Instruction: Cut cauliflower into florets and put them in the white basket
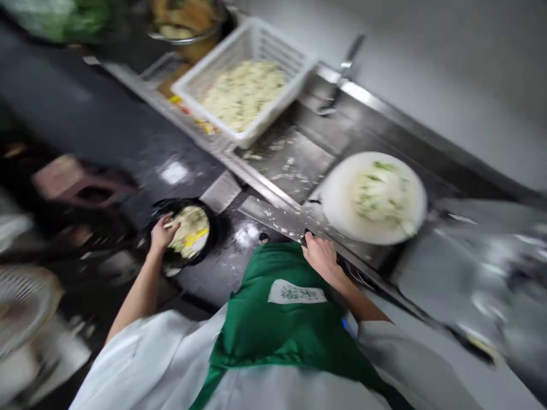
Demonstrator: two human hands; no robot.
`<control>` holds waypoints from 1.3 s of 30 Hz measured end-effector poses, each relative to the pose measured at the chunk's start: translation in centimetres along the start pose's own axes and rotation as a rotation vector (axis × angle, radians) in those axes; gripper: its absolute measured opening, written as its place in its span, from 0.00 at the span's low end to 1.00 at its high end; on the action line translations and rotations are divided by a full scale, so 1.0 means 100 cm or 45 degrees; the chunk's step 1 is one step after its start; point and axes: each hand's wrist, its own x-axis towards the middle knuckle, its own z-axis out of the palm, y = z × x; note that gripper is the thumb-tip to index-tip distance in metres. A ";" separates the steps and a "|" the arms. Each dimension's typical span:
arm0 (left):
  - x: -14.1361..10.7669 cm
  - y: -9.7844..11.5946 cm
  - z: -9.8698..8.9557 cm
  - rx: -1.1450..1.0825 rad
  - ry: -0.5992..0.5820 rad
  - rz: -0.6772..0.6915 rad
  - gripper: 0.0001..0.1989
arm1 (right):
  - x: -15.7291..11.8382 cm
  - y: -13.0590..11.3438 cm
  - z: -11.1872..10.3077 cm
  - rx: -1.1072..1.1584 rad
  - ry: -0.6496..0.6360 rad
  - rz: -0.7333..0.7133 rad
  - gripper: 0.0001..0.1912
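Note:
My right hand [321, 256] is closed round the dark handle of a cleaver [271, 218], its broad blade pointing left along the counter edge, with small white crumbs on it. My left hand [161, 232] reaches over the left side of a black bin [209, 213], fingers apart as far as the blur shows. Pale vegetable scraps [188, 222] and something yellow lie inside the bin. Ahead of my right hand, a round white cutting board [337, 196] bears what looks like cut cauliflower [380, 191] with light green leaves.
A white plastic basket [294, 74] of pale chopped pieces stands on the steel counter [294, 154]. Behind it is a metal pot [183, 40]; a ladle-like utensil [342, 80] leans by the wall. A pinkish stool [81, 176] and a basket [25, 307] are at left.

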 end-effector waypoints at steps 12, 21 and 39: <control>-0.243 0.485 0.310 -0.265 -1.058 1.933 0.22 | -0.186 0.177 0.089 0.642 0.282 1.500 0.21; -0.308 0.604 0.420 0.563 -0.837 2.220 0.31 | -0.225 0.198 0.156 0.952 0.194 1.604 0.23; -0.175 0.273 0.235 -0.670 0.116 0.001 0.25 | -0.026 0.337 0.094 1.381 0.372 1.088 0.33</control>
